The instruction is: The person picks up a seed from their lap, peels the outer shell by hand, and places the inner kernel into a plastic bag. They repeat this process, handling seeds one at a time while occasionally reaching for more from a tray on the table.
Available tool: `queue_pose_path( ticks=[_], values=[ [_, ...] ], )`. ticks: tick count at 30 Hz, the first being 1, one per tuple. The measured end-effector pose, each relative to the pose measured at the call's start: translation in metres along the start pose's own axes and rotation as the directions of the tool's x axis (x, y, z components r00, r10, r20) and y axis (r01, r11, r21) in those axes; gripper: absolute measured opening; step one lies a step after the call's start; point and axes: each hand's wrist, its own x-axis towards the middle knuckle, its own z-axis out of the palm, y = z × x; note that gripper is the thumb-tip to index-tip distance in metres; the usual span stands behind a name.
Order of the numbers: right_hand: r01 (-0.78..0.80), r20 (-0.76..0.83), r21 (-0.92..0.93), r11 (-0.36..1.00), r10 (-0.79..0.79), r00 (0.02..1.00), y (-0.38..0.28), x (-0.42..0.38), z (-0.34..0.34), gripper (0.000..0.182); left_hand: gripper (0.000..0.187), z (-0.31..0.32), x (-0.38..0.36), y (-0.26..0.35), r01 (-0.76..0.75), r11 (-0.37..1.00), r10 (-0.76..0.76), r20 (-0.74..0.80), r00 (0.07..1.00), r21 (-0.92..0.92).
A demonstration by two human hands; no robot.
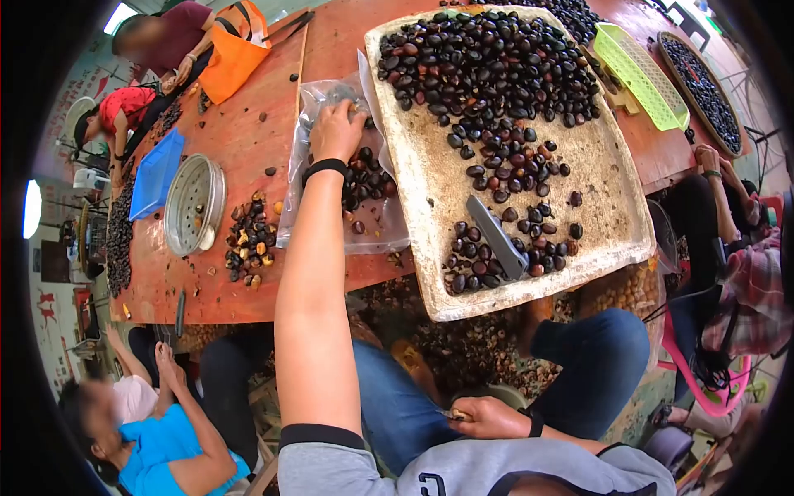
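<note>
My left hand [337, 131] reaches over a clear plastic bag [299, 178] on the red table, fingers curled round something small I cannot make out. Dark nuts [364, 182] lie on the bag below it. Close to my body, above my jeans, my right hand [490, 417] is closed on something small and brownish that I cannot identify. A worn whitish tray [608, 198] holds many dark nuts [488, 62], heaped toward its far end. Among the nearer nuts rests a grey-black, blade-shaped object [496, 236].
A metal bowl [217, 202], a blue tray [157, 174] and opened nuts [248, 240] sit left. An orange bag [233, 54] is farther back. Right are a green basket [641, 74] and a round tray [701, 95]. People sit around; shells [480, 355] lie below.
</note>
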Motion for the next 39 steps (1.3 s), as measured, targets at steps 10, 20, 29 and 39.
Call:
queue_pose_path(
  ticks=[10,20,29,39],
  values=[
    [0.039,0.036,-0.028,0.999,-0.038,0.999,-0.002,0.0,0.018,0.018,0.026,-0.015,-0.039,0.005,-0.246,0.96,0.262,0.12,0.958,-0.133],
    [0.127,-0.023,-0.104,0.986,-0.13,0.991,0.002,-0.004,0.03,0.019,0.019,-0.055,-0.083,-0.003,-0.461,0.881,0.469,0.072,0.88,-0.112],
    [0.23,-0.16,-0.138,0.963,-0.251,0.955,0.006,-0.006,0.029,0.012,0.027,-0.052,-0.107,0.017,-0.344,0.934,0.326,0.166,0.931,0.095],
    [0.353,-0.569,0.162,0.922,-0.205,0.796,-0.008,-0.021,0.008,0.005,0.03,-0.152,-0.183,0.105,0.079,0.587,0.048,0.132,0.99,-0.806]
  ],
)
